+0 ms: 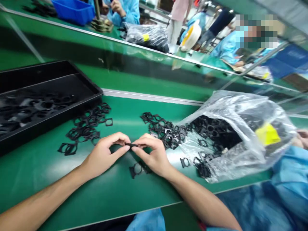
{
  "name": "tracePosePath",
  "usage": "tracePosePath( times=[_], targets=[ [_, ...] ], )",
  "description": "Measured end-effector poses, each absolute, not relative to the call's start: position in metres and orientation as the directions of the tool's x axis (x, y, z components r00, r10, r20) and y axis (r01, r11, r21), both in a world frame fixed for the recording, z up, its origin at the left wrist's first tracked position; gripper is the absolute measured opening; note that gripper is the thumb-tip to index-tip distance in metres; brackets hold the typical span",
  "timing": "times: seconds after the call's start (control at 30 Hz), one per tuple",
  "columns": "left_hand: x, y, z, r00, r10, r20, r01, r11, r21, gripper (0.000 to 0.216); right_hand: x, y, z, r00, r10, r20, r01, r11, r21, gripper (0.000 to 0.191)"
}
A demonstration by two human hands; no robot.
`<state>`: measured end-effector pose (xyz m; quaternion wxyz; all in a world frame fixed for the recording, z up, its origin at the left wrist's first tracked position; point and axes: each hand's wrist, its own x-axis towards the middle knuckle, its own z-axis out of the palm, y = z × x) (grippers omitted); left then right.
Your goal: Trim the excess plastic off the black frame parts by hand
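My left hand [104, 154] and my right hand [151, 154] meet above the green bench mat [48, 183]. Both pinch a small black frame piece [131, 145], seen edge-on between the fingertips. Another black piece [137, 170] lies just below my hands. A loose heap of similar ring-shaped frames [163, 133] sits near my right hand, spilling from a clear plastic bag [243, 106]. More frames [85, 126] lie scattered left of my left hand, in front of a black tray [51, 123] holding further black pieces.
A yellow label [267, 134] marks the bag. A hand [302, 138] and blue sleeve [291, 170] of another person show at the right edge. Beyond a metal-edged rail, co-workers in blue gowns, a blue crate [73, 11] and another bag [148, 37] sit across the line.
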<state>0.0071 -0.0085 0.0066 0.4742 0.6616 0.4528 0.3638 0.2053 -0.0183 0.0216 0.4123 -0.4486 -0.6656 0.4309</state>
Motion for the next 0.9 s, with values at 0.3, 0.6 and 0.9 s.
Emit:
tracePosePath(
  times=[0.3, 0.6, 0.9],
  targets=[
    [0.005, -0.011, 0.003, 0.312, 0.948, 0.066, 0.309, -0.167, 0.936, 0.020, 0.204, -0.022, 0.019, -0.252, 0.964, 0.085, 0.167, 0.130, -0.977, 0.025],
    [0.005, -0.011, 0.007, 0.308, 0.939, 0.152, 0.306, -0.249, 0.919, 0.018, 0.205, -0.022, 0.024, -0.218, 0.973, 0.072, 0.164, 0.109, -0.980, 0.024],
    [0.007, -0.008, 0.011, 0.338, 0.940, 0.040, 0.188, -0.109, 0.976, 0.021, 0.202, -0.020, 0.028, -0.244, 0.969, -0.038, 0.037, -0.029, -0.999, 0.038]
  ],
)
